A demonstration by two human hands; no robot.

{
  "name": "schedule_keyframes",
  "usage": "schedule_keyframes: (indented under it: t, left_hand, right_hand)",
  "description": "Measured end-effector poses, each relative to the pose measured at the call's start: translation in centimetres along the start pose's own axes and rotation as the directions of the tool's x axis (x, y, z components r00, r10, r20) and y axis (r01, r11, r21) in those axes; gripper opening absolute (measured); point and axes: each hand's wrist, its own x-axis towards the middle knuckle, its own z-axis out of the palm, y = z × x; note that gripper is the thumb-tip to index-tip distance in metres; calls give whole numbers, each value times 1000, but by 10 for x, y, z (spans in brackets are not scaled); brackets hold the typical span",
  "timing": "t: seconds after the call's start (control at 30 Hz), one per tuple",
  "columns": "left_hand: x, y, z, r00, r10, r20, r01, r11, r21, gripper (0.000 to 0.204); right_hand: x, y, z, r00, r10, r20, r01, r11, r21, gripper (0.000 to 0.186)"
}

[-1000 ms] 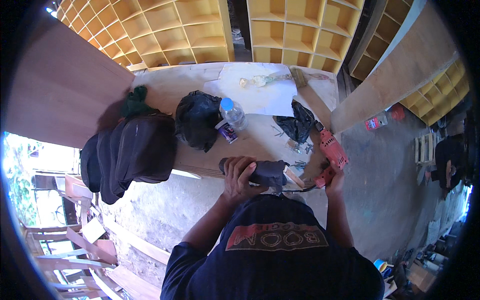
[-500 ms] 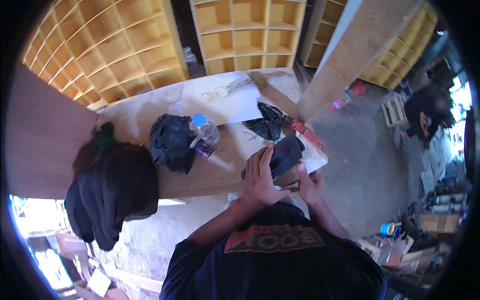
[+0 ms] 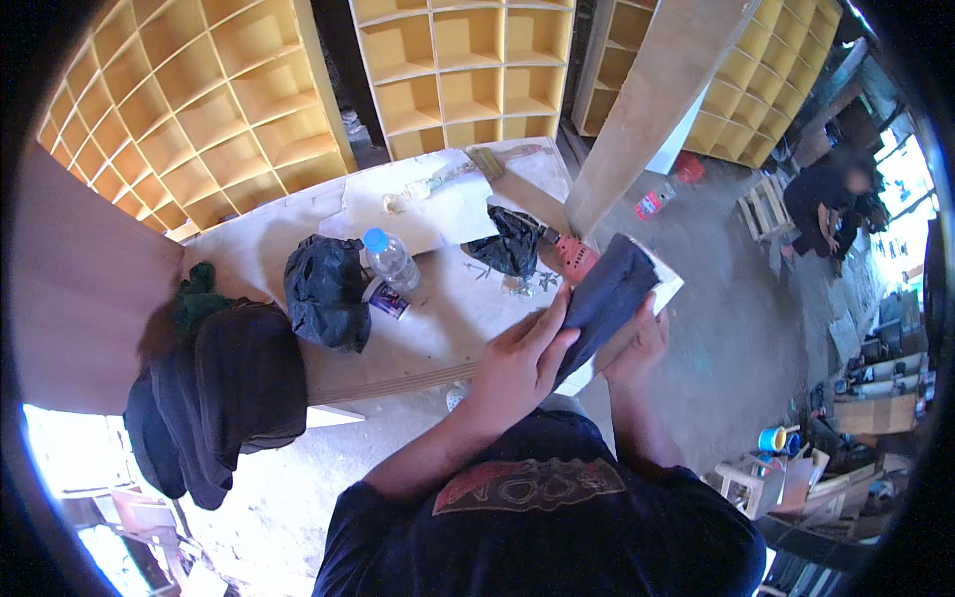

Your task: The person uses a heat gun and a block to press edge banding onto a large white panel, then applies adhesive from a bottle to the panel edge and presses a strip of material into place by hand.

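My left hand (image 3: 522, 363) is closed on the lower left side of a dark, flat, sheet-like piece (image 3: 612, 298), which looks like sandpaper or dark cloth. The piece is tilted and raised above the bench's near right part. My right hand (image 3: 639, 348) grips at its right side, fingers partly hidden underneath. A pale, board-like piece (image 3: 668, 287) shows behind its upper right edge; whether the two are joined I cannot tell. Just beyond lies a red power drill (image 3: 574, 257), partly covered by the dark piece. Several small screws (image 3: 542, 283) are scattered beside a black plastic bag (image 3: 512, 242).
On the bench (image 3: 418, 353) stand a blue-capped clear bottle (image 3: 394, 264), a small purple-and-white tub (image 3: 386, 298) and another black bag (image 3: 326, 289). Dark clothing (image 3: 239, 378) hangs at the left. A wooden post (image 3: 652, 124) rises at the far right corner. A person (image 3: 831, 204) sits beyond.
Both hands have lifted and turned the dark piece, so its broad face now shows. It covers more of the drill. My view has shifted slightly to the right.
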Motion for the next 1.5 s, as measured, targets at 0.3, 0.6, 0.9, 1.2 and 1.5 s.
schedule_keyframes:
  t: [0.3,0.6,0.9,1.2,1.5]
  left_hand:
    - [-61,46,27,938,255,-234,-189,944,272,63]
    - [-145,107,86,678,159,-717,222,886,406,29]
    - [-167,177,107,135,-608,-782,792,540,-284,35]
    - [-314,165,202,-293,-520,-802,137,808,-574,36]
    - [-428,301,328,-701,-144,-698,525,558,-643,51]
  right_hand:
    - [73,15,-12,860,196,471,-392,845,365,63]
    - [43,75,23,441,350,826,-798,574,183,51]
    - [-76,82,45,103,308,946,625,720,-303,49]
    - [-219,19,4,-426,479,767,-361,688,-630,45]
    - [-417,-54,-132,-798,256,546,-196,746,-636,58]
